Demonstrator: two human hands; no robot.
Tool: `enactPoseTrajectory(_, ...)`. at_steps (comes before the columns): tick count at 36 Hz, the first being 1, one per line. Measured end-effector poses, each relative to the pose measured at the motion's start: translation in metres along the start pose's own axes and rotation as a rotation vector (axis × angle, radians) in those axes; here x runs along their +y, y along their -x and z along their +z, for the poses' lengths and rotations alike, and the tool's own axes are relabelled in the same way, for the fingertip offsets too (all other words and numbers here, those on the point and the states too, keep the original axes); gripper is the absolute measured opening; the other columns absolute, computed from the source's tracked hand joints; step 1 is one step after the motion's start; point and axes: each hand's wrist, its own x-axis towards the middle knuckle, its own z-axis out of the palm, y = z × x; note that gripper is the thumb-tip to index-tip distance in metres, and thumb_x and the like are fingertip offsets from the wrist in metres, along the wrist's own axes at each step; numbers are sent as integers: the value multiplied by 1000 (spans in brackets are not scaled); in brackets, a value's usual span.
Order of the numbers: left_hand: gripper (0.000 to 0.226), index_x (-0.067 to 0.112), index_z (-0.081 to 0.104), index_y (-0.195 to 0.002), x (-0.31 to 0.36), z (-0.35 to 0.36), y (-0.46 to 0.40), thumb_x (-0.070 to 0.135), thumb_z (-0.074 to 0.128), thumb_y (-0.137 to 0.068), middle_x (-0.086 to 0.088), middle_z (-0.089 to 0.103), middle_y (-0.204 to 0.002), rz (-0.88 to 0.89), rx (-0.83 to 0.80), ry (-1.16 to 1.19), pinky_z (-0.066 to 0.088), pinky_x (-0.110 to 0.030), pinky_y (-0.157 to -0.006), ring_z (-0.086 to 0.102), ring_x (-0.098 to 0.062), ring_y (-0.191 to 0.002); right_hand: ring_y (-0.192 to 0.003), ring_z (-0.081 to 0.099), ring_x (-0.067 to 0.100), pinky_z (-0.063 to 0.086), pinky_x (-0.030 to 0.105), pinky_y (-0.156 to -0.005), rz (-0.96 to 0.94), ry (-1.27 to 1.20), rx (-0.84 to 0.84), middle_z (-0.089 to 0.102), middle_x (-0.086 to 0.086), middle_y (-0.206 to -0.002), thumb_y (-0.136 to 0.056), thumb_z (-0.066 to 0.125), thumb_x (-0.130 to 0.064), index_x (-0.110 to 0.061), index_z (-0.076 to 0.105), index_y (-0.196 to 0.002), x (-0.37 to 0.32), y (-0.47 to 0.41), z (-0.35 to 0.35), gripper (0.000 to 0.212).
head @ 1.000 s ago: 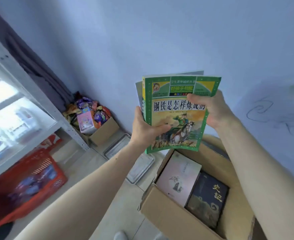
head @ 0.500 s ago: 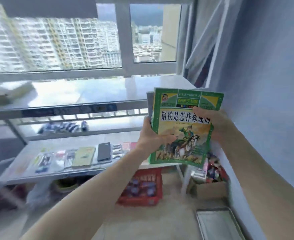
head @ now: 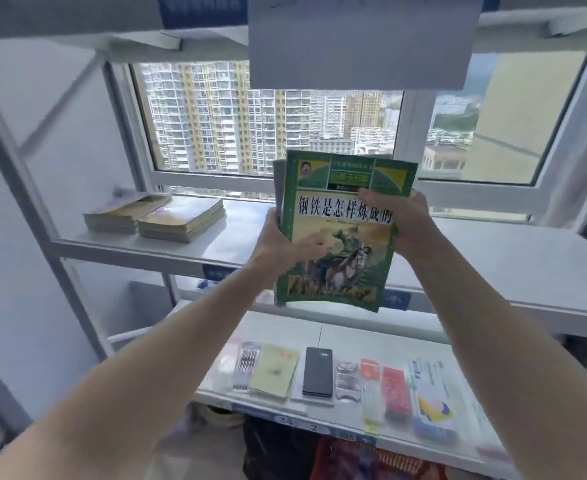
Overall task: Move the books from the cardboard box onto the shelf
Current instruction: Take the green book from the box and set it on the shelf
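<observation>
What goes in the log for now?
hands: left hand, right hand hold green book | shelf: two stacks | placed: no

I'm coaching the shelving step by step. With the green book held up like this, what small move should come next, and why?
Probably lower the green book, gripped by the left hand and right hand, toward the shelf: it hangs in the air above the board, and bare space lies right of the stacked books.

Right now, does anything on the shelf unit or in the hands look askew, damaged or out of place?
Nothing looks damaged or spilled. On the white metal shelf, the back stack of yellow-covered books has a top cover lifting at its far corner. The left hand and right hand hold the green-covered book tilted, with a grey one behind it.
</observation>
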Motion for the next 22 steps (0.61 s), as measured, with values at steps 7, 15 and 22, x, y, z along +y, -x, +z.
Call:
enactPoseTrajectory(7, 75, 27, 44, -107, -26, -63, -92, 2, 93, -56, 8, 65, -100, 28, 102, 18, 53, -9, -60, 70, 5, -79, -108, 67, 45, 55, 65, -84, 19, 17, -132, 68, 27, -118, -66, 87, -7, -11, 77, -92, 30, -107, 70, 28)
enactPoseTrajectory(15, 84, 14, 41, -123, -78, -113, -167, 3, 93, -57, 8, 65, -100, 9, 120, 11, 54, -8, -63, 66, 15, -78, -110, 66, 44, 54, 63, -87, 83, 24, -162, 66, 28, -120, -55, 92, -15, -1, 68, -113, 78, -182, 124, 64)
enactPoseTrajectory(22, 79, 25, 45, -112, -112, -141, -212, 11, 96, -54, 8, 70, -100, 7, 72, 18, 57, -17, -72, 70, 0, -89, -98, 71, 35, 63, 47, -66, 84, 41, -77, 74, 12, -99, -53, 93, -16, -9, 74, -103, 114, -223, 147, 54)
